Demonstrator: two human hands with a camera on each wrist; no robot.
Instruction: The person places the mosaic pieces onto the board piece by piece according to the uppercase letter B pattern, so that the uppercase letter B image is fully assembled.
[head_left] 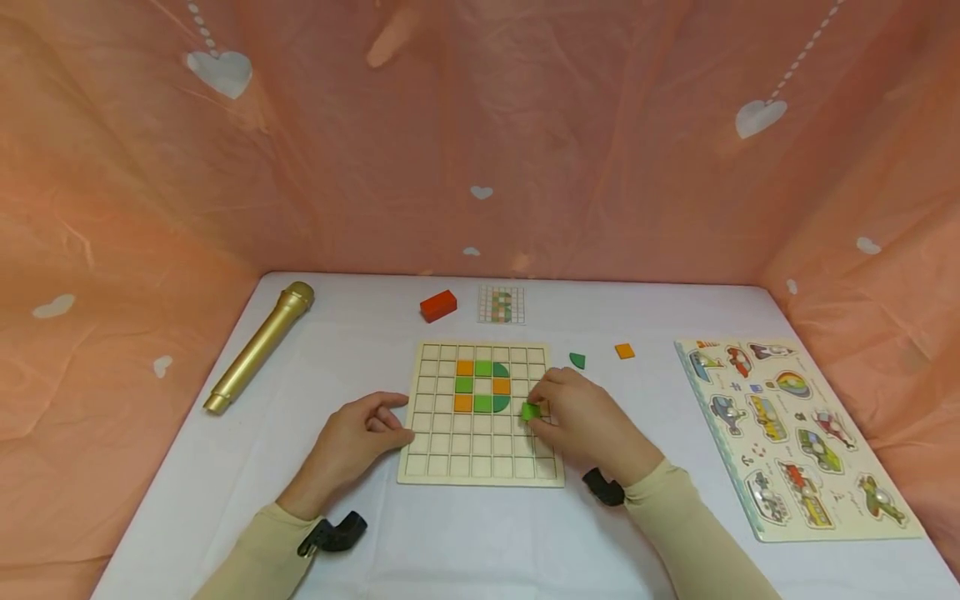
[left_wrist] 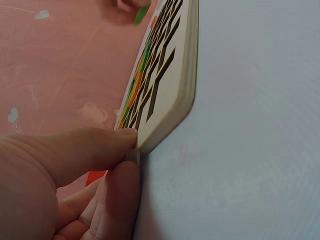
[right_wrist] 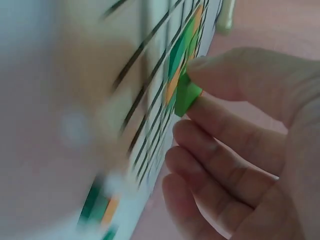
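Note:
A pale wooden grid board [head_left: 438, 450] lies on the white table. My left hand [head_left: 354, 442] rests at its left side, thumb and forefinger spread along the edge; the thumb tip [left_wrist: 127, 132] touches the board's rim in the left wrist view. Between thumb and forefinger, my right hand [head_left: 588, 421] pinches a light green square tile [right_wrist: 186, 95], tilted over the board's right part. Orange tiles [head_left: 464, 367], light green tiles [head_left: 483, 403] and dark green quarter-round tiles [head_left: 501, 403] form a ring in the grid, around a bare middle cell.
Beyond the right hand lie a dark green quarter-round tile [head_left: 577, 360] and an orange square tile [head_left: 625, 351]. A pattern card [head_left: 502, 305] and a red block [head_left: 438, 306] sit behind the board. A gold microphone [head_left: 258, 348] lies left; a picture puzzle board [head_left: 765, 400] lies right.

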